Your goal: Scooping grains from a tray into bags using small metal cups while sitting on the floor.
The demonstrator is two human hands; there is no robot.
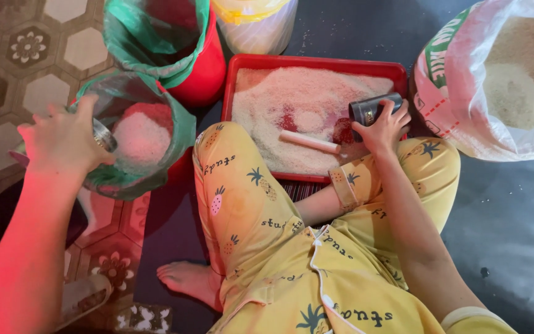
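The right hand (385, 127) is gripping a dark metal cup (373, 108) over the red tray (316, 63) of rice, seemingly scooping. The left hand (63, 139) is closing on a shiny can (104, 135) at the green-lined bucket (132, 136), probably emptying rice; the next scoop calls for a level carry.

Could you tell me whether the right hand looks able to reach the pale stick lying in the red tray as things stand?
Probably yes: the right hand is at the red tray, beside the pale stick, though it holds a dark cup.
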